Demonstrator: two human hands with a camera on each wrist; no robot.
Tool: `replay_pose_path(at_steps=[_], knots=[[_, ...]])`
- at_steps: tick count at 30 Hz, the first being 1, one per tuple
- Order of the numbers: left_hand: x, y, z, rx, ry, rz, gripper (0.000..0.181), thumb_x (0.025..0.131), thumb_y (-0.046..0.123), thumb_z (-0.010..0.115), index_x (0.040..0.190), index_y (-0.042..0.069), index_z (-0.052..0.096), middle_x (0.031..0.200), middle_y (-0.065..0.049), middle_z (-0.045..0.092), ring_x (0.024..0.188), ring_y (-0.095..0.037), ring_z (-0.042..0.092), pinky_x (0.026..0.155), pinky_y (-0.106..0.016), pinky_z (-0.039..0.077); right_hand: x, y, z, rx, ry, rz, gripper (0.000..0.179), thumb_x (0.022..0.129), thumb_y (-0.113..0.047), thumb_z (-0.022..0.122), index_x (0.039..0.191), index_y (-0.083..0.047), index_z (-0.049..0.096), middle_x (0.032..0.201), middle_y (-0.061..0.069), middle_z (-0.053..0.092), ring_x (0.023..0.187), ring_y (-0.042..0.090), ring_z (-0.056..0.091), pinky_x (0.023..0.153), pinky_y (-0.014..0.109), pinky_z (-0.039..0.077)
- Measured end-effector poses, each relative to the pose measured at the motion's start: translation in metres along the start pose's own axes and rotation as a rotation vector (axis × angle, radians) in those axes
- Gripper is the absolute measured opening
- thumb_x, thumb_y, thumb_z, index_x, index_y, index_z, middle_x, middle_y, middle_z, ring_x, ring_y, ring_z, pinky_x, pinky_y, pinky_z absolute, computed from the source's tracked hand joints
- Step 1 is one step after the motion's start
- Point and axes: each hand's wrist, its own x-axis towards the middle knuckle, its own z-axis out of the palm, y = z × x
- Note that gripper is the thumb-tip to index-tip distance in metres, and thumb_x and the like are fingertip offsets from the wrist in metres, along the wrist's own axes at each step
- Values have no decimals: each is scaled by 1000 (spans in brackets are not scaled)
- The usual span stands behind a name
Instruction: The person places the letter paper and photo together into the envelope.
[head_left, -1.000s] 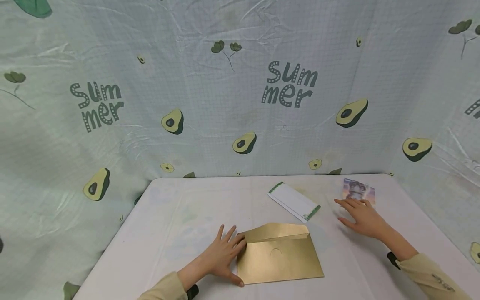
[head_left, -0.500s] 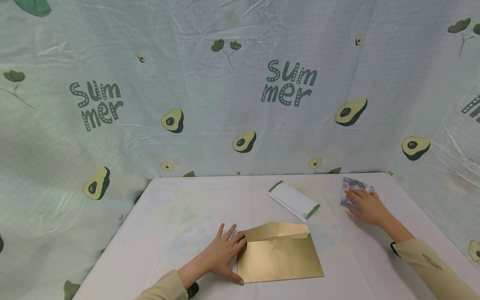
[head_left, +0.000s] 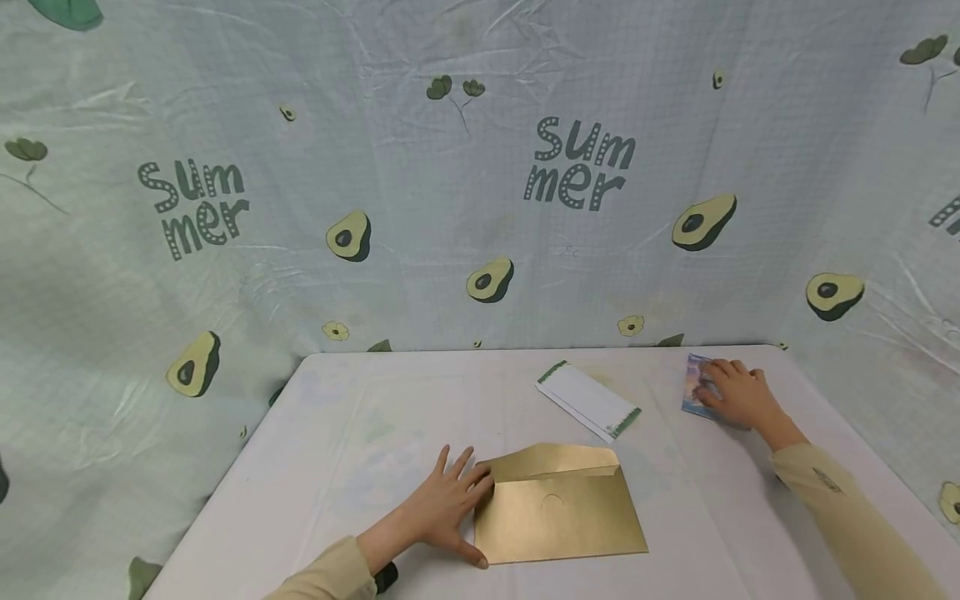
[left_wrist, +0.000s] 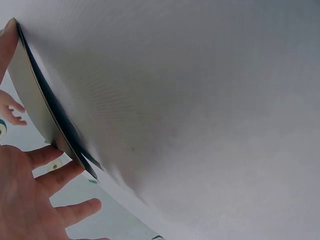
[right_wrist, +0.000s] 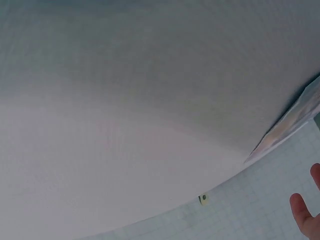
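A gold envelope [head_left: 562, 521] lies on the table with its flap opened toward the far side. My left hand [head_left: 441, 508] spreads over its left edge, thumb at the near corner and fingertips near the flap. In the left wrist view, straight fingers of the left hand [left_wrist: 25, 192] touch the envelope [left_wrist: 37, 92]. At the far right, my right hand [head_left: 738, 396] is over a thin printed paper [head_left: 691, 390] in purple, pink and blue, hiding most of it. The right wrist view catches the paper [right_wrist: 292, 120] slightly bent, with two fingertips [right_wrist: 301, 210] apart from it.
White paper with green patterned ends [head_left: 588, 402] lies slanted beyond the envelope. A pale cloth covers the table [head_left: 375, 400]. Behind and beside it hangs a curtain [head_left: 420, 167] printed with avocados and the word summer.
My right hand has moved forward and over the printed paper, covering more of it, and its fingers have bent. My left hand keeps its place on the envelope.
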Motion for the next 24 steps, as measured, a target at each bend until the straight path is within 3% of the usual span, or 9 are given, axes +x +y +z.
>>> replay_pose_path(at_steps=[7,14,24], knots=[[2,-1,0,-3,13,12,104,58,86,41,135,16,36,136,-4,41,128,-36,34,95,-59,31,6,15,6,-38,-100,104,48,91,-34,48,125,0,41,129,26,37,116,46,33,83,66,28],[2,0,-1,-8,-12,15,104,59,86,41,136,16,35,137,-4,40,129,-36,33,96,-59,31,8,22,7,-43,-108,134,49,91,-29,43,125,6,39,128,30,38,115,47,33,86,69,24],[0,-1,-4,-13,-68,-2,104,59,86,42,137,17,33,138,-3,38,130,-34,31,98,-58,30,12,14,12,-73,-124,182,59,91,-41,44,127,5,39,129,32,38,117,48,33,89,69,23]])
